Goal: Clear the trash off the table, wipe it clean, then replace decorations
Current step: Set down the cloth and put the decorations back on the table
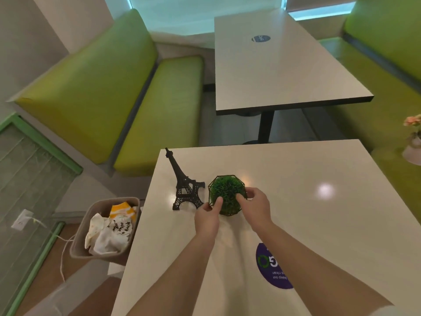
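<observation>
Plant ball (226, 194), beside tower model (185, 185), held by both hands.

Bare forearms, white sleeve (396, 310) (right arm only)

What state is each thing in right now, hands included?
Green plant ball: on the table, held from both sides.
Left hand: fingers gripping the ball's left side.
Right hand: fingers gripping its right side.
Eiffel Tower model: upright, just left of the ball, untouched.
Near table: glossy, no trash on it.
Bin: beside the table, holding crumpled wrappers.
Flower vase: on the right bench, not yet replaced.
</observation>
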Motion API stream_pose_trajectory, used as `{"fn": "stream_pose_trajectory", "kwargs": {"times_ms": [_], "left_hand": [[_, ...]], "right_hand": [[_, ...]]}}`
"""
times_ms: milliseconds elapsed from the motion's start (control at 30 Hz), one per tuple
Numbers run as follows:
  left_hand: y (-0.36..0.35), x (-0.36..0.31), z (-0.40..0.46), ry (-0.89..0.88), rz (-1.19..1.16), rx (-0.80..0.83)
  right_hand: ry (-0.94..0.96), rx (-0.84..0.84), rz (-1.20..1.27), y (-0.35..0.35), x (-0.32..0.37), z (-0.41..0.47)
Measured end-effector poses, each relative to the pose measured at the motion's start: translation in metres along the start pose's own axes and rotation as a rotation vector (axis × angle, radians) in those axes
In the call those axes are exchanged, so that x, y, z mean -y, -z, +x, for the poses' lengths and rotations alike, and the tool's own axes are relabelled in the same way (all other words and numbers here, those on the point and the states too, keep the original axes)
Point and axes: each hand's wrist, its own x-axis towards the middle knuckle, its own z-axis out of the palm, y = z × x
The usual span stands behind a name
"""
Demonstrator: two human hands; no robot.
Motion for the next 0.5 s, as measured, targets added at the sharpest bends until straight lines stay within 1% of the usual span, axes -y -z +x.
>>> {"fn": "stream_pose_trajectory", "kwargs": {"times_ms": [133, 300, 500], "left_hand": [[0.004, -0.005, 0.014, -0.01, -0.02, -0.026], [0.005, -0.005, 0.022, 0.1, -0.048, -0.064], [0.01, -0.002, 0.03, 0.094, -0.039, -0.05]], "right_hand": [[-0.004, -0.013, 0.009, -0.011, 0.005, 0.009], [0.005, -0.008, 0.006, -0.022, 0.01, 0.01], [0.005, -0.01, 0.008, -0.029, 0.01, 0.008]]}}
